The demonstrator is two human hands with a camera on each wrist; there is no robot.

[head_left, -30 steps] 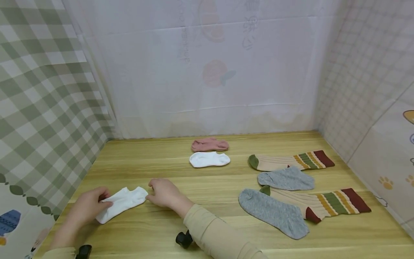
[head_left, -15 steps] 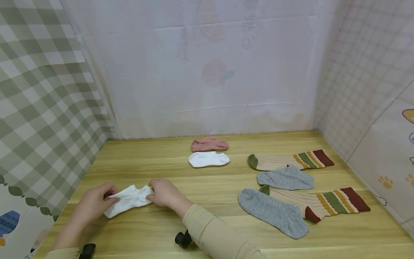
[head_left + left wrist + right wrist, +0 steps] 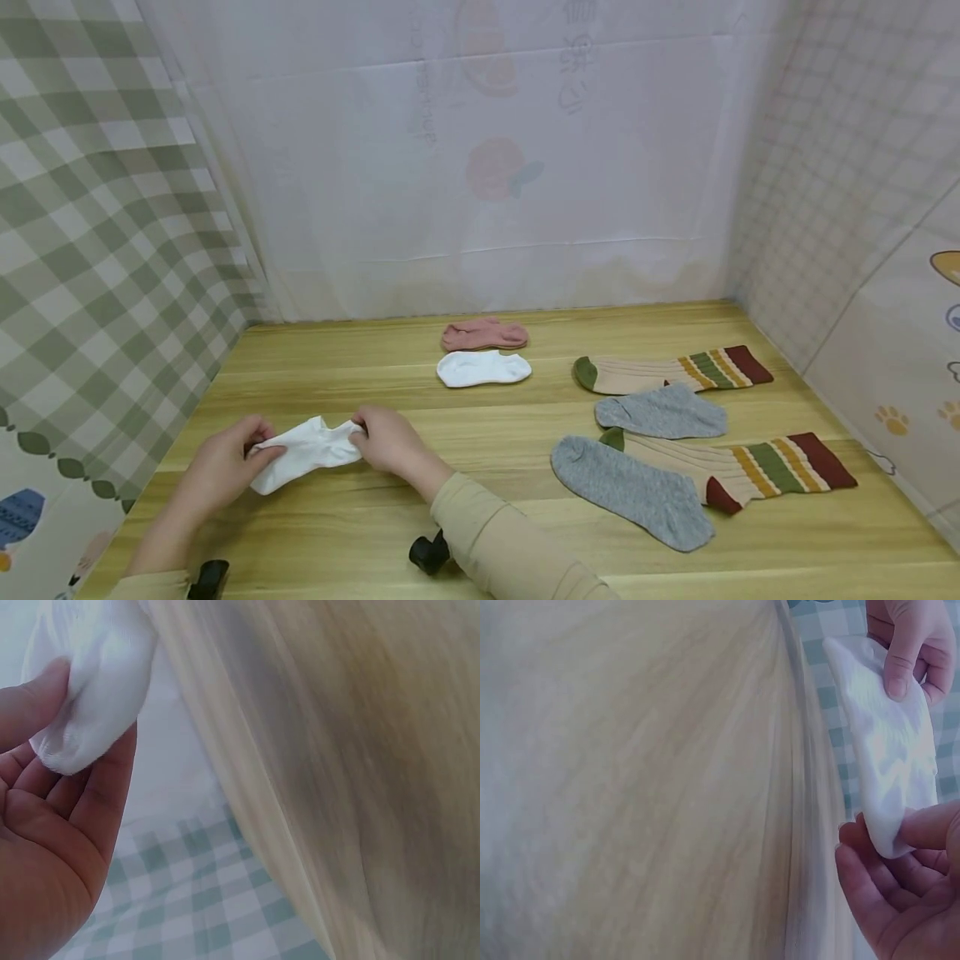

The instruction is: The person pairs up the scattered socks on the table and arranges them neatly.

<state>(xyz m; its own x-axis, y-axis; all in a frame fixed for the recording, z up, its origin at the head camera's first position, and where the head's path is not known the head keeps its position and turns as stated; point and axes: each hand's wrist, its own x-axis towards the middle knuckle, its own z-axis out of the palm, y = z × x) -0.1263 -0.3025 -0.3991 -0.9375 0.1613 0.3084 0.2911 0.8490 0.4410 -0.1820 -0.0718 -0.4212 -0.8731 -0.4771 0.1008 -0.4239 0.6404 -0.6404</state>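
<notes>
A white ankle sock (image 3: 303, 452) is stretched between both hands over the left part of the table. My left hand (image 3: 221, 467) pinches its left end between thumb and fingers; in the left wrist view the thumb presses on the sock's rounded end (image 3: 97, 697). The other end is pinched by my right hand (image 3: 392, 442). In the right wrist view the sock (image 3: 889, 742) spans from one hand to the other. A second white ankle sock (image 3: 483, 368) lies flat near the back, just in front of a pink ankle sock (image 3: 484, 334).
Two grey socks (image 3: 633, 492) and two striped beige socks (image 3: 750, 471) lie partly overlapping on the right of the wooden table (image 3: 487, 533). A small black object (image 3: 429, 553) shows beside the right sleeve. Cloth sheets (image 3: 480, 167) hang around the table's back and sides.
My right hand, earlier at the sock's right end, now grips it. The white sock has moved up and right, with my left hand moving along. The other socks stay where they were.
</notes>
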